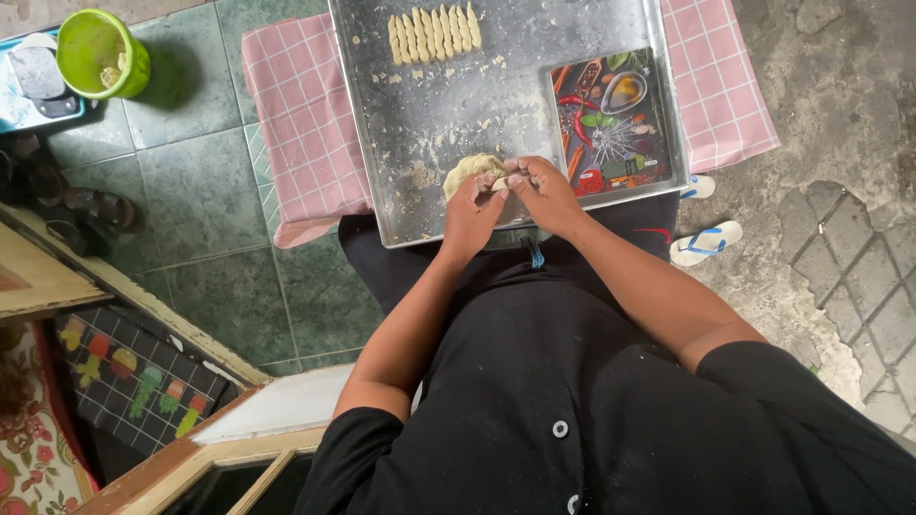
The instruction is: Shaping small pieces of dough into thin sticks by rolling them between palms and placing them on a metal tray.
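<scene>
Both hands at near edge of metal tray (382,143), left hand (474,215) and right hand (542,191) each pinched shut on one pale dough piece (471,172), fingertips touching, row of shaped dough pieces (434,35) at far edge, printed board (611,124) right, green bowl (100,52) far left on floor.

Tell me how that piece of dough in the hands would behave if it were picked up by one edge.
The dough piece would probably sag: it looks thin and soft where the left hand and right hand pinch it. It seems light, being small beside the metal tray. Flour dusting on the tray suggests it is slightly tacky rather than slippery.
</scene>
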